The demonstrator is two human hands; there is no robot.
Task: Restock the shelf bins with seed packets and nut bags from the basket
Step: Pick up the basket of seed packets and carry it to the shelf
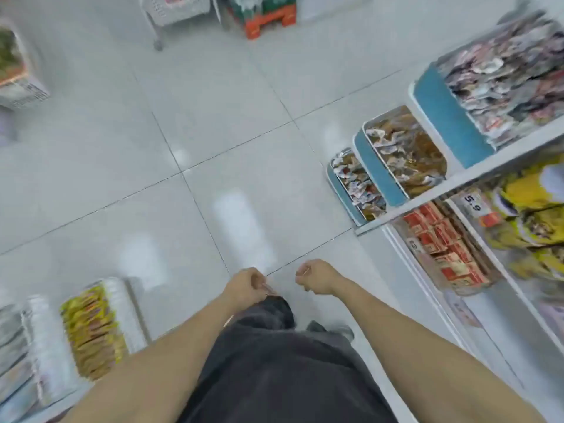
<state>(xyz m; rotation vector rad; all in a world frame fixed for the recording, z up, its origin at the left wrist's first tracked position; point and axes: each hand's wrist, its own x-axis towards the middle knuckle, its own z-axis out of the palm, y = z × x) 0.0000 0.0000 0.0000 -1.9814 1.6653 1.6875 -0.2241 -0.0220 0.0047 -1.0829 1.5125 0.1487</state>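
Observation:
My left hand [246, 285] and my right hand [317, 277] are held out in front of me over the floor, a short gap between them. Fingers on both are curled into loose fists, and I see no packet in either. On the right, blue-fronted shelf bins hold small packets: a low one [343, 193], a middle one [380, 170] with brownish bags, and a higher one [448, 117] with grey and pink packets. At the lower left a white basket [128, 312] holds yellow and orange packets [91, 331]. The frame is motion-blurred.
Red boxes [442, 248] and yellow bags [531, 221] fill the right-hand shelves nearest me. A white wheeled cart [174, 13] and an orange crate [268, 21] stand far down the aisle. A box [18, 87] sits at far left. Grey tiled floor [213, 117] runs between.

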